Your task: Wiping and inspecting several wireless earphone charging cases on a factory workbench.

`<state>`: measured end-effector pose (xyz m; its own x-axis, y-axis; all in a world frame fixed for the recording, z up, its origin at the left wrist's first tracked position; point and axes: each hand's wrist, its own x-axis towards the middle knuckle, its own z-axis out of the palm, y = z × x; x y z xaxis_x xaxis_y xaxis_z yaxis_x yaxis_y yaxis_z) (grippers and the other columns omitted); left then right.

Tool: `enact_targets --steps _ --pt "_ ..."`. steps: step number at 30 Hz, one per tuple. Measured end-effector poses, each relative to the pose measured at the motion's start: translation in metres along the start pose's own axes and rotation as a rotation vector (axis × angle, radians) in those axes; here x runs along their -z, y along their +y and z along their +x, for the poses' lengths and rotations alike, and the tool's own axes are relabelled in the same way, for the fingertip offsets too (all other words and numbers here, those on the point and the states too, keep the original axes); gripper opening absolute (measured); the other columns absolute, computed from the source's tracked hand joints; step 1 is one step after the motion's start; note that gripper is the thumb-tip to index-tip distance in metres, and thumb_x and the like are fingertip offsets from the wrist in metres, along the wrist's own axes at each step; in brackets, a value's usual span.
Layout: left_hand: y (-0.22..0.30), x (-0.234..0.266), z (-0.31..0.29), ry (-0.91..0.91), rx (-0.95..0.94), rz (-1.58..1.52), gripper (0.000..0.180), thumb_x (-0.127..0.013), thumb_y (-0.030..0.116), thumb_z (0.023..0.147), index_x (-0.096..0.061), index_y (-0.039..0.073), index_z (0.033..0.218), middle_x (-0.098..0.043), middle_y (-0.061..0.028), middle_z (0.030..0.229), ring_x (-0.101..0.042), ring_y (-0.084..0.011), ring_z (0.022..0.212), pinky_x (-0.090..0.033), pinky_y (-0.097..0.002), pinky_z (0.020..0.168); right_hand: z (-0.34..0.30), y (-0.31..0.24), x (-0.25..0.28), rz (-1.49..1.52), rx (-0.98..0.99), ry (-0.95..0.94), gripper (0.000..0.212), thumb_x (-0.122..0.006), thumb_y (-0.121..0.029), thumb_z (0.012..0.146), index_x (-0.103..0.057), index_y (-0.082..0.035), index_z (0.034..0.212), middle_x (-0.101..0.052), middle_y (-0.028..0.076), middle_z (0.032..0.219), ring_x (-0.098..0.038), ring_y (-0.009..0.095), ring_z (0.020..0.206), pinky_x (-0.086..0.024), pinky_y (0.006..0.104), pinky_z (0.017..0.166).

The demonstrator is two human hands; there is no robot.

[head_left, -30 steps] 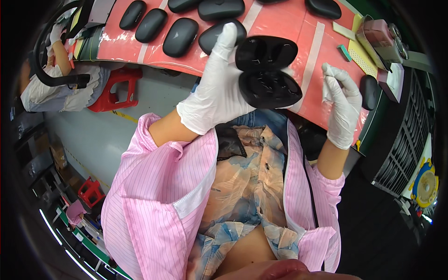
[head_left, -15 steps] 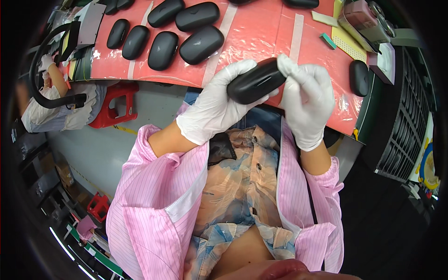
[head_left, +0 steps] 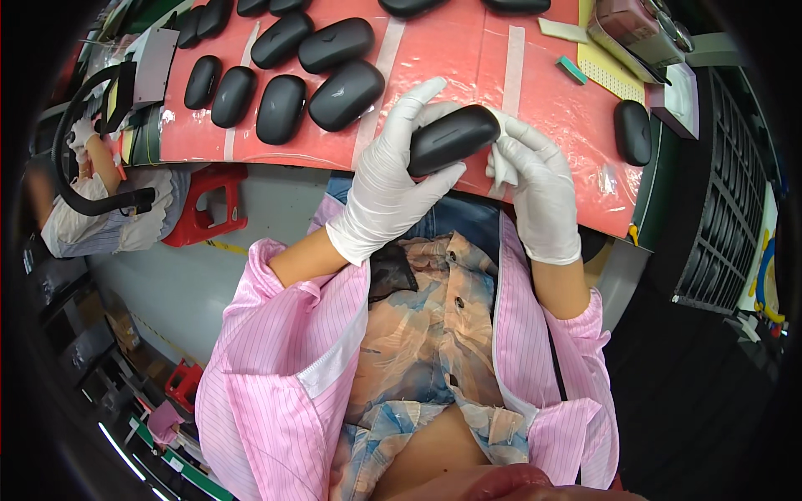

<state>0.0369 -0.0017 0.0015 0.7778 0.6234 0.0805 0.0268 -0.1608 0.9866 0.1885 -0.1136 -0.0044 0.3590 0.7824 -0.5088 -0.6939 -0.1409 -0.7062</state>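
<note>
A black hard case (head_left: 455,140), rounded and oblong like a glasses case, is held above the front edge of the red table. My left hand (head_left: 376,192), in a white glove, grips its left end, with the thumb raised at the far side and the fingers underneath. At the case's right end is my right hand (head_left: 543,188), also gloved in white. Its fingers pinch a white cloth (head_left: 501,167) that touches that end; part of the cloth is hidden behind the fingers.
Several similar black cases (head_left: 282,108) lie on the red-covered table (head_left: 576,150), with a lone case (head_left: 632,132) at its right edge. A green block (head_left: 571,70) lies at the back right. A red stool (head_left: 213,200) and another person's gloved hand (head_left: 82,134) are at left.
The case has turned to lie more level, and my left thumb has lifted off it. My right hand has lowered slightly, bringing the white cloth into sight.
</note>
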Motion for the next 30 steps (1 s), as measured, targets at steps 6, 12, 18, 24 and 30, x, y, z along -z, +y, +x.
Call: enact_targets --steps 6,12,18,24,30 --pt "0.008 0.004 0.002 0.137 -0.184 0.540 0.078 -0.077 0.003 0.069 -0.042 0.010 0.139 -0.068 -0.0070 0.110 -0.065 -0.0248 0.100 -0.049 -0.0309 0.088 -0.013 0.012 -0.037 -1.277 1.176 -0.027 0.032 -0.062 0.005 0.083 -0.069 -0.004 0.113 -0.058 0.008 0.084 -0.057 0.018 0.075 -0.045 0.0285 0.066" --pt "0.010 0.014 0.002 0.128 -0.382 0.260 0.075 -0.082 0.003 0.071 -0.044 0.002 0.136 -0.067 -0.0151 0.115 -0.067 -0.0166 0.103 -0.053 -0.0269 0.085 -0.009 0.001 -0.032 -0.629 0.514 -0.049 0.026 -0.053 -0.007 0.095 -0.064 -0.003 0.118 -0.061 0.001 0.089 -0.055 0.012 0.074 -0.045 0.0276 0.065" --pt "0.020 0.006 0.011 0.237 -0.432 0.575 0.084 -0.087 0.010 0.065 -0.046 0.004 0.138 -0.071 -0.0148 0.105 -0.071 -0.0198 0.089 -0.056 -0.0258 0.077 -0.005 -0.004 -0.029 -0.293 0.520 0.035 0.021 -0.052 -0.002 0.092 -0.066 0.004 0.107 -0.062 0.007 0.088 -0.059 0.012 0.080 -0.046 0.0254 0.066" --pt "0.013 0.007 0.011 0.296 -0.506 0.611 0.086 -0.086 0.015 0.064 -0.046 0.005 0.140 -0.072 -0.0061 0.095 -0.070 -0.0192 0.073 -0.054 -0.0271 0.062 -0.014 -0.001 -0.036 -1.098 1.256 0.108 0.039 -0.062 0.010 0.078 -0.068 -0.002 0.114 -0.055 0.004 0.082 -0.056 0.014 0.072 -0.045 0.0262 0.063" --pt "0.010 0.008 0.003 0.212 -0.502 0.575 0.070 -0.086 0.013 0.067 -0.052 0.003 0.127 -0.071 -0.0130 0.103 -0.071 -0.0205 0.081 -0.056 -0.0282 0.069 -0.008 0.002 -0.031 -0.362 0.467 0.008 0.024 -0.055 -0.007 0.095 -0.065 0.003 0.115 -0.055 -0.002 0.083 -0.051 0.005 0.070 -0.041 0.0234 0.059"
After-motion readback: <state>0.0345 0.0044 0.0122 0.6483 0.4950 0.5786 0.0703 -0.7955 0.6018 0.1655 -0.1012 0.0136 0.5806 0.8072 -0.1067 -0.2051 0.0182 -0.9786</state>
